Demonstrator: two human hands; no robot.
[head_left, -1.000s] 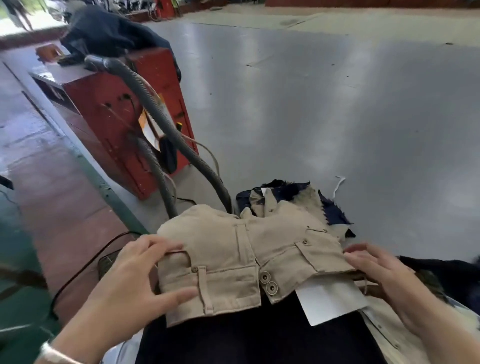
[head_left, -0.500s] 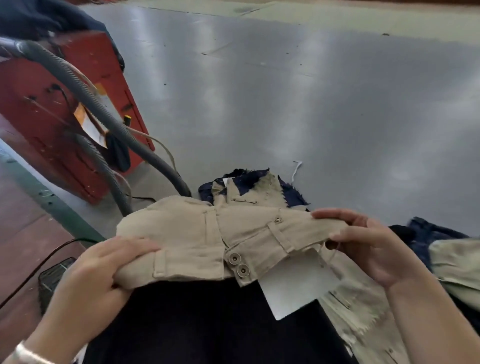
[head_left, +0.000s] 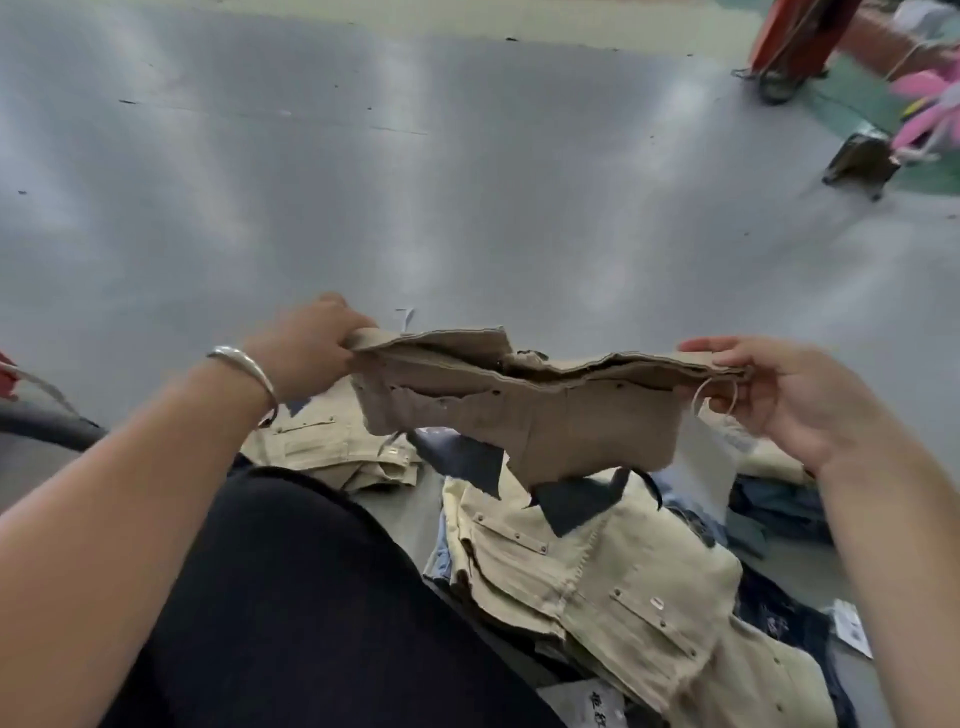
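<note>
Both hands held the tan garment (head_left: 545, 410) stretched above the clothes pile (head_left: 597, 571), left hand (head_left: 311, 345) gripping one end, right hand (head_left: 779, 400) pinching the other. That light pinch could slip, dropping it crumpled.

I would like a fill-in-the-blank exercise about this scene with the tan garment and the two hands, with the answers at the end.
1. The silver bracelet sits on the ____ wrist.
2. The left hand and the right hand grip the tan garment at opposite ends, above the ____ floor.
3. The white paper tag hangs by a string near the ____ hand.

Answers: left; grey; right.
</note>
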